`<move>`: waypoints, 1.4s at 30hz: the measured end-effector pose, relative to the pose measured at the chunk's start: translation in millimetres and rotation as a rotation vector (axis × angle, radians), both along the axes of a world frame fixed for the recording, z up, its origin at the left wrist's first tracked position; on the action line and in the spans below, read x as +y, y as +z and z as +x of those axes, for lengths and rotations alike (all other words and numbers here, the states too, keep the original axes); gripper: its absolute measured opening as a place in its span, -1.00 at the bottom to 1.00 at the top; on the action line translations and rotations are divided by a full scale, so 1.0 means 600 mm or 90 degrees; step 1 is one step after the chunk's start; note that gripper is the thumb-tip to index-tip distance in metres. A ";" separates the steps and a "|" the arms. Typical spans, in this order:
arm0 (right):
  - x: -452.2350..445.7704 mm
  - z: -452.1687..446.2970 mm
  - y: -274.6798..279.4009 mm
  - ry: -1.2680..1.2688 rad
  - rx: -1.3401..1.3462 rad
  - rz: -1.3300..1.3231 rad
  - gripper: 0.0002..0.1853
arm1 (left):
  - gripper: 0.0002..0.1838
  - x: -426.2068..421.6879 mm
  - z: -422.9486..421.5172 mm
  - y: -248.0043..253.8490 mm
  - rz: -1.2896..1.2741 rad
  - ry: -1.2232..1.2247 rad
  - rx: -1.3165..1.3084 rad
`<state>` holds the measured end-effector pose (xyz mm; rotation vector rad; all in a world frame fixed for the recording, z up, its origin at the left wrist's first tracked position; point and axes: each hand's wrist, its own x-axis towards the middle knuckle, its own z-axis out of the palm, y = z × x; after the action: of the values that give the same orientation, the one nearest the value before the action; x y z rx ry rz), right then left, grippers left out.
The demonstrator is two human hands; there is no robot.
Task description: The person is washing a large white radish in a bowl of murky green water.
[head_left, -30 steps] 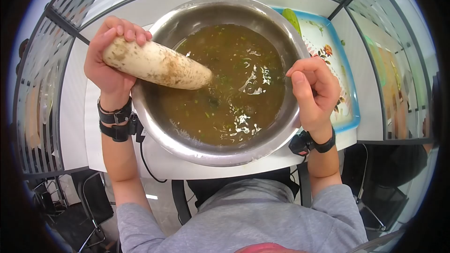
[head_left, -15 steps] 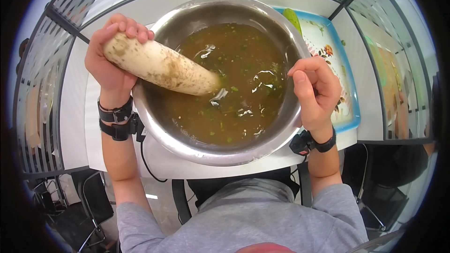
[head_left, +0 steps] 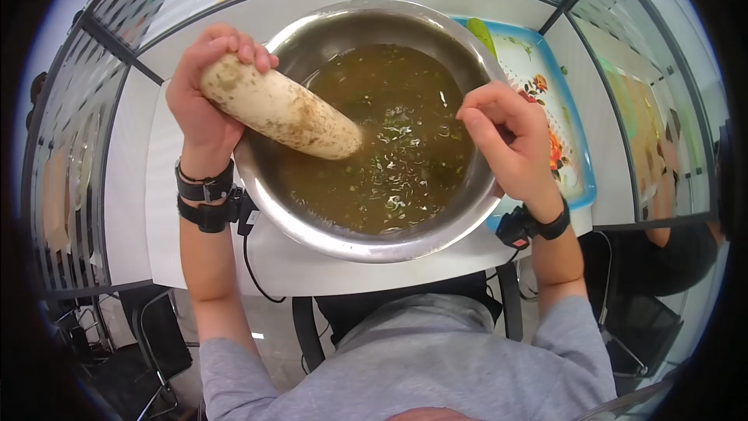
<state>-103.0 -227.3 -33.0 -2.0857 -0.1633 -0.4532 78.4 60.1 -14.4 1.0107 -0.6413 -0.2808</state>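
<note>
White and mud-flecked, the radish [head_left: 284,109] slants over the left side of the steel basin [head_left: 366,249], its right end meeting the murky water [head_left: 382,187]. The left hand [head_left: 195,109] wraps its far-left end; the right hand [head_left: 516,144] curls above the right rim, pinching what, if anything, I cannot tell. A wet one-handed hold could slip, splashing water out. The pale label [head_left: 253,217] at the left wrist is unreadable.

bright | white glints on water [head_left: 397,160] | fisheye-curved edges | black corners

left grip [head_left: 196,105] clenched, right grip [head_left: 520,148] curled
</note>
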 end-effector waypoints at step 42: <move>-0.032 0.057 0.036 -0.055 -0.143 -0.165 -0.63 | -0.69 -0.019 -0.004 -0.002 0.168 0.109 -0.101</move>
<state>-68.5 -246.7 -11.5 -2.2975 -0.2770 -0.7541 76.2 48.8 -15.8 1.3432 -0.6677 -0.1363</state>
